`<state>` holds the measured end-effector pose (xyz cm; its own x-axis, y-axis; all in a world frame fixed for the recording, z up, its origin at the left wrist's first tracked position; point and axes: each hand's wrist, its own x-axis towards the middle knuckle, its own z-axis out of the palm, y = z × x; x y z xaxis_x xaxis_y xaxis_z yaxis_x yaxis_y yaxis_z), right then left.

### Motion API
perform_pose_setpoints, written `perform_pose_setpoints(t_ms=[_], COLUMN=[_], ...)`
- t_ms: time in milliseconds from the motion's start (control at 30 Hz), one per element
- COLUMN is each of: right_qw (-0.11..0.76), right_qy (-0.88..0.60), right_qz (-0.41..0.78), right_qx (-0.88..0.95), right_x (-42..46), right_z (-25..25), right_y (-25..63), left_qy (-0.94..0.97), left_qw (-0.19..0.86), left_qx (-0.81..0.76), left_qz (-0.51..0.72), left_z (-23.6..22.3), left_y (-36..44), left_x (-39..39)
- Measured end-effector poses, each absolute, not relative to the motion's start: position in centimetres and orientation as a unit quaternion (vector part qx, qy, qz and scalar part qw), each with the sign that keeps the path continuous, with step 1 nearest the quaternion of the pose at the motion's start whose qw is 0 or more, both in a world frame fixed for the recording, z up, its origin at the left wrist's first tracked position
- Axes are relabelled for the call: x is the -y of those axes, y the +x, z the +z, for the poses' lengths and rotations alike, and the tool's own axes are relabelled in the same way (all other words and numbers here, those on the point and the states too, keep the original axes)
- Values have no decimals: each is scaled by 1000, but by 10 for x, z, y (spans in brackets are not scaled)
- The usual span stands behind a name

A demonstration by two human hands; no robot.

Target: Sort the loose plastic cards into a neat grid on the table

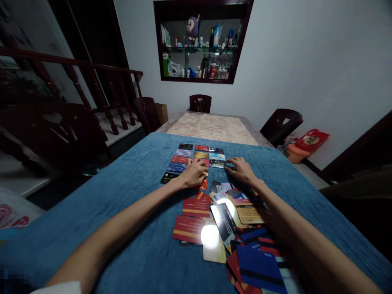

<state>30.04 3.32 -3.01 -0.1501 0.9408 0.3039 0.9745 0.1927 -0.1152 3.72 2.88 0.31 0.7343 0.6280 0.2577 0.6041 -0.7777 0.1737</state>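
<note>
Several plastic cards lie in neat rows (196, 157) on a blue cloth (128, 196) over the table. My left hand (193, 173) rests palm down on the middle column of those rows, fingers curled onto a card. My right hand (241, 169) lies flat beside it, fingertips touching the card (217, 163) at the right end of the nearest row. A loose heap of cards (232, 228) in red, blue, black and gold sits nearer to me, under and between my forearms, with bright glare on one.
Beyond the cloth the bare patterned tabletop (214, 126) reaches to dark wooden chairs (200, 103). A wall niche with bottles and a plush toy (199, 41) is at the back. A stair railing (76, 81) runs on the left; a red bag (310, 141) lies at right.
</note>
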Motion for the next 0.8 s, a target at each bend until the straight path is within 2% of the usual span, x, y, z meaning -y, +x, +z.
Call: perform_pose_setpoints(t_ms=[333,533,800], right_qw=[186,247,252], right_qy=[-597,-537,-489], right_qz=[-75,-56,-29], right_qx=[777,805,834], right_x=[15,49,89], right_z=[-10,-9,-14], right_y=[269,243,210], left_qy=[930,927,931], left_qw=[60,86,137], left_qx=[-327,-329,-289], left_qz=[155,160,174], left_z=[9,4,-6], left_y=[-7,-28,-40], left_x=[19,41,50])
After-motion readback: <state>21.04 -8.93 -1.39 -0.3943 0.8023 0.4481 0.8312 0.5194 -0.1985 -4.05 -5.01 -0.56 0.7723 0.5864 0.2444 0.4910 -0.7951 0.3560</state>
